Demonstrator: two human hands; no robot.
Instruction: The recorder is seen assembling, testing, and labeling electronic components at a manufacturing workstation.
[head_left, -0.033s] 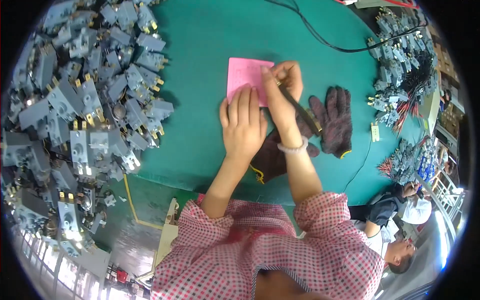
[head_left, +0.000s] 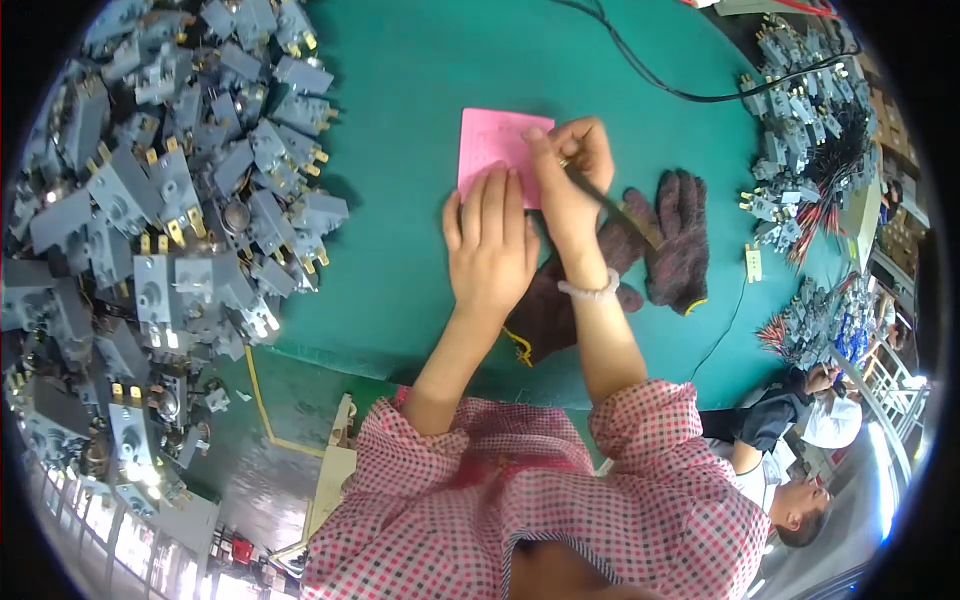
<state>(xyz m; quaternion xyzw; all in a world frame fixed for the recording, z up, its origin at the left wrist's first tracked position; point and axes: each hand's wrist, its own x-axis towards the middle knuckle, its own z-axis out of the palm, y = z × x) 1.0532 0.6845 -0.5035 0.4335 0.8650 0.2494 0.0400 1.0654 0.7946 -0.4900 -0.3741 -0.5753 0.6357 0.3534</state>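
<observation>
A pink notepad (head_left: 490,138) lies on the green table (head_left: 420,60) in front of me, with faint marks on its upper part. My left hand (head_left: 490,240) rests flat over its lower part, fingers stretched out. In my right hand (head_left: 575,180), closed at the pad's right edge, is a dark pen (head_left: 612,208) with gold-coloured parts. Its back end slants down to the right, over the gloves; its tip is hidden by my fingers. One dark knit glove (head_left: 678,245) lies right of my right wrist. Another dark glove (head_left: 545,315) sits partly under my right forearm.
Grey switch-like parts with brass terminals (head_left: 125,205) are heaped at the left. More grey parts with wires (head_left: 790,130) pile up at the right. A black cable (head_left: 640,70) crosses the far side. A small pale connector (head_left: 753,263) lies at right, near a co-worker (head_left: 770,430).
The notepad and both my hands have shifted slightly to the right, the pad also a little away from me. The pen's back end has swung slightly to the right.
</observation>
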